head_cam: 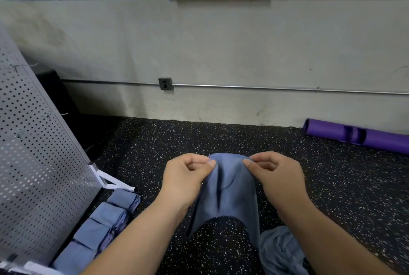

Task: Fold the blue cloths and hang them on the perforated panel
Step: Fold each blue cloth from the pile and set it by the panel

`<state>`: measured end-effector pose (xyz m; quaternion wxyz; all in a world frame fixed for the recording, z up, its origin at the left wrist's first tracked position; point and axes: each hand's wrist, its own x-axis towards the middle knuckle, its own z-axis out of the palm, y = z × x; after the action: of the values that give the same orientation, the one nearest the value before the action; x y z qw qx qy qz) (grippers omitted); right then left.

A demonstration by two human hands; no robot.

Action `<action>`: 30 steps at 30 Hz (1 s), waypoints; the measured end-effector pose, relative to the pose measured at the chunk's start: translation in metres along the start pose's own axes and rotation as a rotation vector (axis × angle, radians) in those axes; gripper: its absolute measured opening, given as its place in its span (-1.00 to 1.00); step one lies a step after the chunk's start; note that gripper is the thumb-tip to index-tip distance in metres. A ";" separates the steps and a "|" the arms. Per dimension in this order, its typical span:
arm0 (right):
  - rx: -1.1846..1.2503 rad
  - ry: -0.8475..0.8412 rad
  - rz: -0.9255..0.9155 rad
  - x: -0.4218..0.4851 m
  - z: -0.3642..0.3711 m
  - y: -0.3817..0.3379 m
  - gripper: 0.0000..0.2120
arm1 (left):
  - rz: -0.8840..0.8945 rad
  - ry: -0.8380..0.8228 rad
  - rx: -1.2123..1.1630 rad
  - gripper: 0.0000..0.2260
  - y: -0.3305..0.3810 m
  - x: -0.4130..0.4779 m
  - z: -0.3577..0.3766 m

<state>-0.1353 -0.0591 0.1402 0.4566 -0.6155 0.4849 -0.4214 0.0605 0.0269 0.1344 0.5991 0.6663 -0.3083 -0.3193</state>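
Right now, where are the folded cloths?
The folded cloths lie in a row on the floor at the head view's lower left, along the foot of the panel, left of the left hand.

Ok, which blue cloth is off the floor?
The middle cloth, pinched by left hand and right hand; the folded cloths by the panel and the crumpled cloth lie on the floor.

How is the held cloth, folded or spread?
Spread: the blue cloth hangs loose, top edge pinched by left hand and right hand.
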 end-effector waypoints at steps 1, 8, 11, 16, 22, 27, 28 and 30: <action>0.011 -0.009 -0.004 -0.002 0.003 -0.001 -0.91 | 0.000 -0.011 0.006 -0.96 0.000 -0.002 0.003; -0.005 -0.048 -0.045 -0.017 0.018 -0.002 -0.86 | 0.050 -0.077 0.048 -0.94 -0.006 -0.013 0.022; -0.028 -0.069 -0.037 -0.024 0.021 -0.002 -0.86 | 0.043 -0.073 0.012 -0.94 -0.010 -0.015 0.027; -0.082 -0.039 -0.067 -0.026 0.023 0.000 -0.85 | 0.044 -0.068 -0.002 -0.93 -0.010 -0.018 0.031; -0.111 -0.018 -0.094 -0.029 0.024 0.002 -0.87 | 0.034 -0.055 -0.016 -0.92 -0.009 -0.019 0.030; -0.102 -0.024 -0.120 -0.032 0.028 0.004 -0.87 | 0.080 -0.038 0.022 -0.90 -0.007 -0.019 0.029; -0.108 -0.022 -0.126 -0.032 0.028 0.004 -0.87 | 0.084 -0.034 0.025 -0.90 -0.007 -0.019 0.029; -0.114 -0.020 -0.130 -0.032 0.029 0.006 -0.86 | 0.082 -0.038 0.028 -0.90 -0.007 -0.020 0.028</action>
<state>-0.1142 -0.0235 0.1257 0.3971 -0.6749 0.4626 -0.4158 0.0261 0.0264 0.1265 0.5962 0.6553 -0.3514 -0.3027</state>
